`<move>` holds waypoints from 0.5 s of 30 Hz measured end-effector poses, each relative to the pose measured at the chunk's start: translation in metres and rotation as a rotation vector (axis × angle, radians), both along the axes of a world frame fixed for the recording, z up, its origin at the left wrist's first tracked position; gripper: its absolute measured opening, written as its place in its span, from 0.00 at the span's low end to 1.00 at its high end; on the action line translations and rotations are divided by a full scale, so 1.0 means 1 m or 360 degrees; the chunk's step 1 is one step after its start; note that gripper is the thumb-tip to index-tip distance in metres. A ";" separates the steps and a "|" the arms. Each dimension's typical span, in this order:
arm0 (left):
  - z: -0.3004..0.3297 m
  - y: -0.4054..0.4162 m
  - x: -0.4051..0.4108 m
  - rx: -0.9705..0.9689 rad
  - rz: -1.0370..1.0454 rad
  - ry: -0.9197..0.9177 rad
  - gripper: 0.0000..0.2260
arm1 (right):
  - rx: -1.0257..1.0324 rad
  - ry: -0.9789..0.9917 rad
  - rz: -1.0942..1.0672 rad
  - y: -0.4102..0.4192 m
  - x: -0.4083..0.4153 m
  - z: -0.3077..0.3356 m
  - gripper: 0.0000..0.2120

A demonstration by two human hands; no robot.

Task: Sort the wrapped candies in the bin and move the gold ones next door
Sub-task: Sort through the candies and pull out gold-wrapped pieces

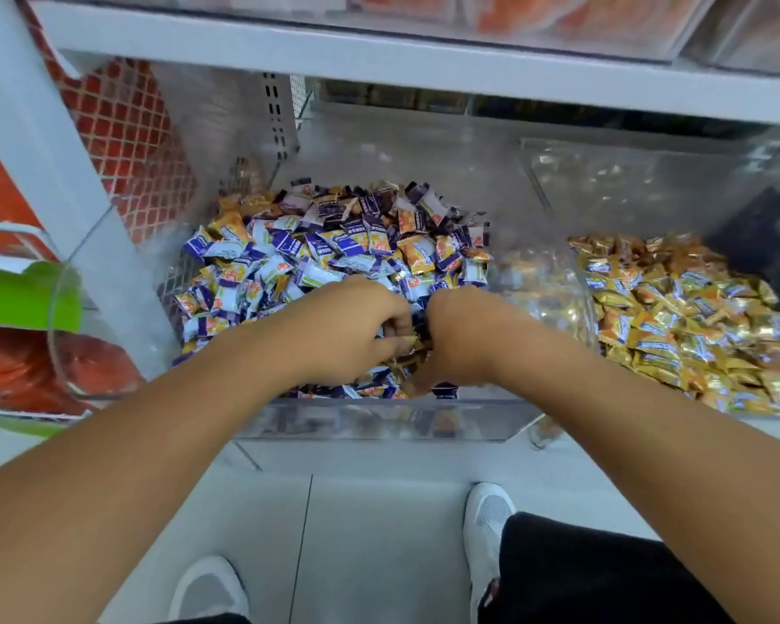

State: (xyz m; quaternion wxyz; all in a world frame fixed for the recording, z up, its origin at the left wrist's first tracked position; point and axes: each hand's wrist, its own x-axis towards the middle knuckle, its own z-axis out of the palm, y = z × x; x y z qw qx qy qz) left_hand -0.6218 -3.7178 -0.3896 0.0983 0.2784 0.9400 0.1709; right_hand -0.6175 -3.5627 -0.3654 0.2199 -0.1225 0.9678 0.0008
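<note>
Two clear bins: the mixed bin under both hands, the gold bin beyond the right hand's knuckles. Candies are past counting, light, crinkly and slippery; pinch wrapper ends. The left hand curls round gold candies; right fingers are buried, grip unclear.

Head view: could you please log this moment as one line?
left hand: holds gold candies | right hand: digging in mixed bin | gold bin: right
</note>
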 end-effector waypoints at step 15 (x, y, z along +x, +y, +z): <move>0.019 -0.022 0.012 0.1271 0.0820 -0.0532 0.11 | -0.0931 0.0189 -0.0301 0.020 -0.015 0.026 0.12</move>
